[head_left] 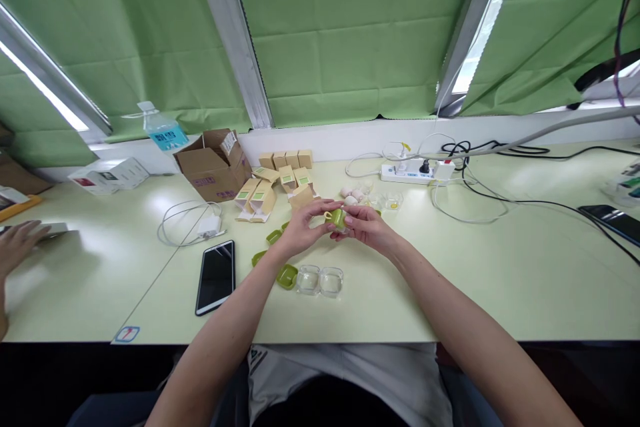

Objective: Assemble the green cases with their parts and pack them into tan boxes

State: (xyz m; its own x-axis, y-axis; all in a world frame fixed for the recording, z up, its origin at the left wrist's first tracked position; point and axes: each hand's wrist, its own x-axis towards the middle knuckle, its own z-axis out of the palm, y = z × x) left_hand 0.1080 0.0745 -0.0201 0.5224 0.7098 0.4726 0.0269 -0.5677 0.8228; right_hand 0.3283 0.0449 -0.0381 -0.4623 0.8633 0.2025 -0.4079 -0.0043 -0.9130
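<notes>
My left hand (306,228) and my right hand (371,227) meet over the middle of the table. Between their fingertips is a small green case (337,218) with a cream loop, and both hands are closed on it. Clear plastic shows under the case, partly covered by fingers. Near my left forearm lie green plastic shells (287,277), some partly hidden by the arm. Beside them sits an open clear plastic case (320,281) with two square halves. Just beyond my hands are several pale, rounded pieces (351,197) and more clear plastic cases (393,201).
Small tan boxes (261,198) stand near an open cardboard box (215,167). A phone (216,277) and a white charger (209,226) lie left. A power strip (407,173) with cables sits at the back. Another person's hand (21,245) is at far left.
</notes>
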